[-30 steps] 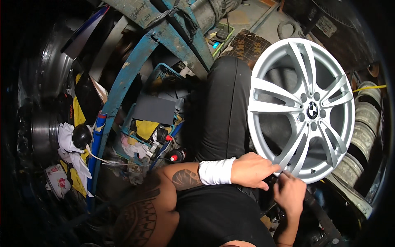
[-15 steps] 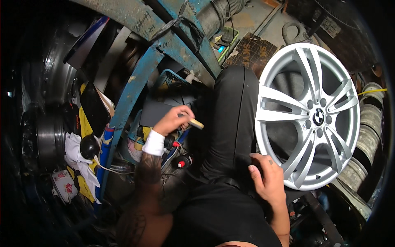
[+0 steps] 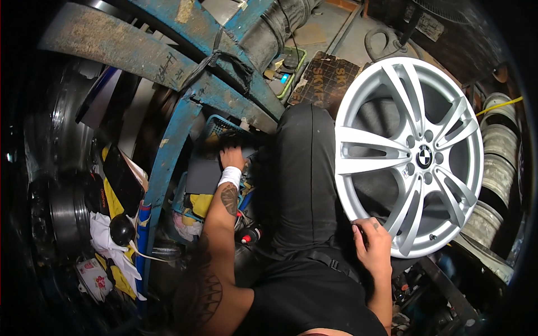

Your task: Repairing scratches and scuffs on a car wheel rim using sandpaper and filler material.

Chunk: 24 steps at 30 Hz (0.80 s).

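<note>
Left hand [image 3: 232, 159] moved to basket [image 3: 225, 124]; wheel [image 3: 425, 157] against right grip [image 3: 374, 241].

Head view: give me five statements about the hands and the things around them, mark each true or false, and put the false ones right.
1. The left hand has a white band at its wrist. True.
2. The right hand is at the lower left edge of the silver wheel. True.
3. The left hand rests on the wheel's hub. False: it is away to the left, at the upper edge of a dark grey sheet.
4. The red-tipped bottle is right of the wheel. False: it is to the left, past the black trouser leg.
5. The wheel has five paired spokes. True.
</note>
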Tool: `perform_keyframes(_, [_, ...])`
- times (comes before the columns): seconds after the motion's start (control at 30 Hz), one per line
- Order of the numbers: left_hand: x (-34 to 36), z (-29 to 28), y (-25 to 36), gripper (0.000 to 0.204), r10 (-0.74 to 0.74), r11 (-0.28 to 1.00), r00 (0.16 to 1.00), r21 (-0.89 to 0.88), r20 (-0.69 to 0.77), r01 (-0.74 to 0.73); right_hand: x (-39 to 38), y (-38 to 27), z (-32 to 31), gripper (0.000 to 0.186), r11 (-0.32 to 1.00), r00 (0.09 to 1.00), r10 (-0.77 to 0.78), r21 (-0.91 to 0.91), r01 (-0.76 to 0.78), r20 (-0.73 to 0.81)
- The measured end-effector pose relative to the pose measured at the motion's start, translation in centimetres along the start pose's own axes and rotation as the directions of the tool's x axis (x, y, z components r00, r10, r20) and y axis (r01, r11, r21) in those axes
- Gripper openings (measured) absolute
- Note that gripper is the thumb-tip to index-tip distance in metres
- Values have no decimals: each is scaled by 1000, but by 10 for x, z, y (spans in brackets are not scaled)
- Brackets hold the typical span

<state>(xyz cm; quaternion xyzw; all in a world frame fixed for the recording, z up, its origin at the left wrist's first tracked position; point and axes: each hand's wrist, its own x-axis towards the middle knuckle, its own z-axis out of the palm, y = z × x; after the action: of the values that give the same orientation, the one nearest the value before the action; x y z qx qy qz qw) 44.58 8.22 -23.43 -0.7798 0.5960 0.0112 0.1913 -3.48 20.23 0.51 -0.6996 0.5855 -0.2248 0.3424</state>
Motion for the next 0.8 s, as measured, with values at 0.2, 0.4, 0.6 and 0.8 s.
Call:
perform_keyframes(0.2, [9,10,-16,91,-2,992,997,-122,80,12,7,4,1,8,998,998,-63,5,63,5])
perform_keyframes(0.4, [21,2,-14,108,-65,957,982,-268,177,111,18,2,2,7,989,989,-129,-70,134,72])
perform_keyframes(0.6, [27,5,-9,118,-96,935,941,-294,325,198,22,2,7,8,984,986,-146,-89,153,77])
perform_keyframes(0.8, [28,11,-5,120,-74,932,964,-326,254,157,21,3,8,8,987,988,-124,-88,133,94])
